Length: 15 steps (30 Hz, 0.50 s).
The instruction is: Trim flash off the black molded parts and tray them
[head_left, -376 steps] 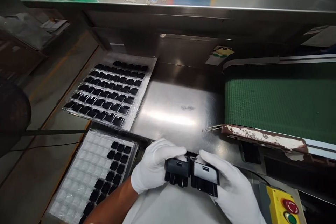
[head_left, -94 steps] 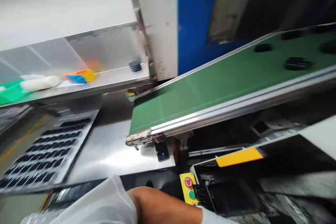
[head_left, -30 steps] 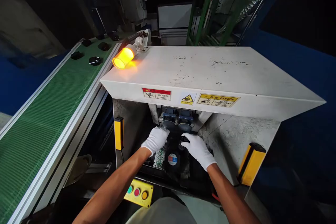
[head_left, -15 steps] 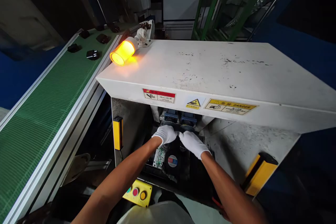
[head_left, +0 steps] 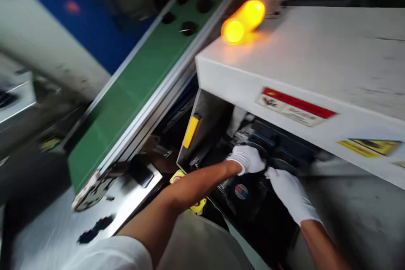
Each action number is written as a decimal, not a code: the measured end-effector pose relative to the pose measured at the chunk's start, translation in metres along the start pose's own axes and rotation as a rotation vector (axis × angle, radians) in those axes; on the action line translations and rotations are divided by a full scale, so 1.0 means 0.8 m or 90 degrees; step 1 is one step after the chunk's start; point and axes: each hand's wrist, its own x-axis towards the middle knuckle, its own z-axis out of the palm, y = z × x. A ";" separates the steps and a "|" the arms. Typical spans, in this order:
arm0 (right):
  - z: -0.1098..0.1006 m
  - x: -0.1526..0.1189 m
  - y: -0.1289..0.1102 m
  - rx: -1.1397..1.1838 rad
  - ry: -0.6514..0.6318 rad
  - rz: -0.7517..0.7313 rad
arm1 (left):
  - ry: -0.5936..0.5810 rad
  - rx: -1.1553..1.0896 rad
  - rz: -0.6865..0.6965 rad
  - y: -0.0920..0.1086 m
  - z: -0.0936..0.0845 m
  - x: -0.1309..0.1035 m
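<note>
Inside the opening under a white machine hood [head_left: 303,63], both gloved hands sit close together, just in front of two dark discs [head_left: 285,165]. The left hand [head_left: 249,159] is curled inward; the right hand [head_left: 286,190] points its loosely bent fingers toward it. Blur and angle hide whether either grips anything, and the black part in the right hand a second ago no longer shows. The view has swung left, bringing the steel bench [head_left: 55,232] and the near end of the green conveyor [head_left: 133,84] into sight; the hands remain by the discs, suggesting the head turned while work there continues.
</note>
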 end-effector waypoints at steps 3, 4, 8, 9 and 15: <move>0.019 -0.029 -0.016 -0.027 0.174 0.009 | 0.119 -0.121 -0.068 -0.026 0.016 -0.036; 0.037 -0.041 -0.027 0.006 0.335 0.019 | 0.172 -0.190 -0.101 -0.043 0.030 -0.056; 0.157 -0.080 -0.109 0.228 0.250 -0.330 | 0.295 -0.524 -0.325 -0.135 0.134 -0.177; 0.190 -0.086 -0.138 0.237 0.143 -0.395 | 0.305 -0.563 -0.398 -0.159 0.167 -0.214; 0.275 -0.087 -0.260 -0.115 -0.118 -0.548 | 0.427 -0.710 -0.731 -0.267 0.324 -0.425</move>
